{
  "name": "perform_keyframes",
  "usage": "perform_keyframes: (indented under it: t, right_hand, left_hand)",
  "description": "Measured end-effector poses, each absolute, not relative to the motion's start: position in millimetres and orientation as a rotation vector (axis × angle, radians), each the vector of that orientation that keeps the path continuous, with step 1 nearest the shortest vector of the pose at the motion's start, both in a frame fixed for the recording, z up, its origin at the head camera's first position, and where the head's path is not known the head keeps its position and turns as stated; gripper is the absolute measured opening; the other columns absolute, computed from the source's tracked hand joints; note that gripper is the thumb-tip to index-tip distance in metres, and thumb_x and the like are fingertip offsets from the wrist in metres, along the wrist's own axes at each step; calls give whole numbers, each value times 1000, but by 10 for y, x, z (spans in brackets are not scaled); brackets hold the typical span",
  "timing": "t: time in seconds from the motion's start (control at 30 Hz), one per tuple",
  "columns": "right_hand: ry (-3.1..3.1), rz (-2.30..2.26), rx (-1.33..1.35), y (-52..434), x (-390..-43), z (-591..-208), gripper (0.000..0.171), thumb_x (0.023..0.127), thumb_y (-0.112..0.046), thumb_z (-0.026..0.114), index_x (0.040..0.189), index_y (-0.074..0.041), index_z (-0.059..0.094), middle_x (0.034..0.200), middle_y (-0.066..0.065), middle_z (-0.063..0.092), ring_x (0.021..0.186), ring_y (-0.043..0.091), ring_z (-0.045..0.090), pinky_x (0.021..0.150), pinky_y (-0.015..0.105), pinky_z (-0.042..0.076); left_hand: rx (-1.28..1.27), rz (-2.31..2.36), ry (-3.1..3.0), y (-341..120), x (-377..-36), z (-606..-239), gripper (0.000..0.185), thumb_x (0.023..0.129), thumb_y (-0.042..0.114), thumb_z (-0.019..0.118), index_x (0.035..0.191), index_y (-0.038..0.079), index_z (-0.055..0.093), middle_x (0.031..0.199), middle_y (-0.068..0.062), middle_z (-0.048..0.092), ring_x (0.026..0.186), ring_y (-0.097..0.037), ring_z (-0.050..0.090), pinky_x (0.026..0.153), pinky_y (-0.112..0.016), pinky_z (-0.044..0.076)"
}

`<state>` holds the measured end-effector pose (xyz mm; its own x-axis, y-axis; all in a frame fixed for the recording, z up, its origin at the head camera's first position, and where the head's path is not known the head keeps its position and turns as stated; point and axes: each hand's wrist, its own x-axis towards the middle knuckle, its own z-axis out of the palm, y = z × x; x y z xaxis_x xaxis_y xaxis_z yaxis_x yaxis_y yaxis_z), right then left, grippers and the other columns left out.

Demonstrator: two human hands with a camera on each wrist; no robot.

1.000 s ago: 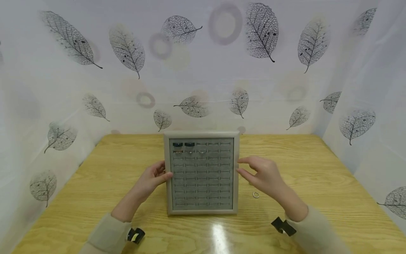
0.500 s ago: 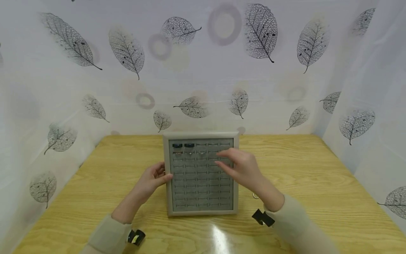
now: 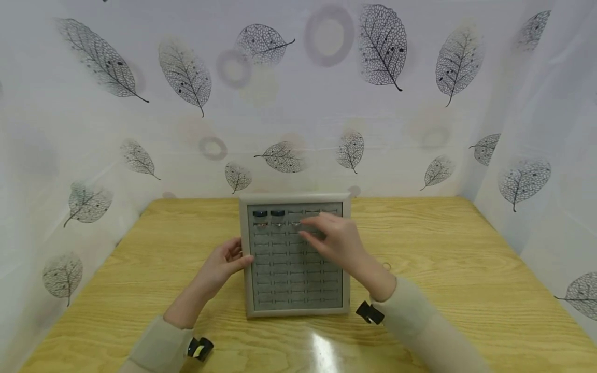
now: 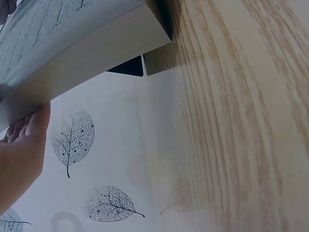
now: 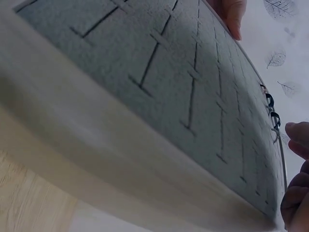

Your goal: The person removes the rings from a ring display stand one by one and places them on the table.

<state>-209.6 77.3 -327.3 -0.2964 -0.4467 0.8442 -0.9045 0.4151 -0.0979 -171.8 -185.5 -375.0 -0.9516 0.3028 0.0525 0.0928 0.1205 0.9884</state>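
Left hand point(image 3: 224, 267) steadies the square grey velvet ring tray point(image 3: 295, 290), fingers relaxed; right hand point(image 3: 337, 242) fingers pinched over slotted rows, grasp indiscernible.

Head view: looks forward and down over the counter point(image 3: 466, 269), from mid distance. Left wrist view: low, very close to the ring tray point(image 4: 82, 53) edge. Right wrist view: very close along the tray's slotted face. All three share the tray.

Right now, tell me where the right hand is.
In the head view the right hand is over the upper right part of the grey ring tray, its fingers near the second row, just right of the rings set there.
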Motion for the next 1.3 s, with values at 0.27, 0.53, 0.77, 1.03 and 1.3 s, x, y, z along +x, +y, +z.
perform_keyframes:
  t: [0.27, 0.53, 0.77, 1.03, 1.3]
  right_hand:
    - [-1926, 684, 1115, 672, -2115, -3287, 16, 69, -12, 73, 82, -3, 67, 69, 3, 62, 49, 6, 46, 45, 13, 36]
    - [-1942, 650, 1058, 627, -2109, -3282, 10, 71, -9, 72, 79, -5, 67, 69, 2, 62, 54, 8, 54, 48, 16, 41]
    - [-1955, 608, 1013, 614, -2105, -3293, 8, 72, -9, 72, 78, -7, 68, 68, 0, 63, 55, 9, 56, 48, 18, 43]
    - [-1965, 627, 1013, 611, -2109, -3296, 6, 72, -7, 72, 76, -7, 67, 67, 0, 62, 55, 9, 56, 49, 18, 44]
    - [-1992, 703, 1052, 633, -2102, -3290, 5, 74, -7, 70, 77, -6, 66, 70, 1, 63, 57, 8, 56, 50, 18, 44]
  left_hand:
    - [399, 1945, 2223, -1847, -1720, -3744, 56, 87, 12, 57, 131, -8, 30, 124, -24, 43, 108, -25, 47, 84, -28, 43]
    - [397, 1936, 2231, -1845, -1717, -3735, 56, 87, 13, 58, 131, -7, 30, 124, -24, 43, 108, -26, 47, 84, -28, 43]
    - [414, 1945, 2214, -1845, -1711, -3733, 56, 87, 13, 57, 131, -8, 29, 124, -24, 43, 106, -24, 49, 84, -28, 44]
    - [424, 1953, 2208, -1842, -1708, -3731, 55, 87, 12, 57, 131, -8, 30, 122, -24, 44, 104, -20, 51, 83, -28, 44]
    - [434, 1960, 2202, -1858, -1702, -3750, 55, 88, 12, 56, 131, -8, 30, 121, -24, 45, 102, -18, 52, 83, -29, 44]
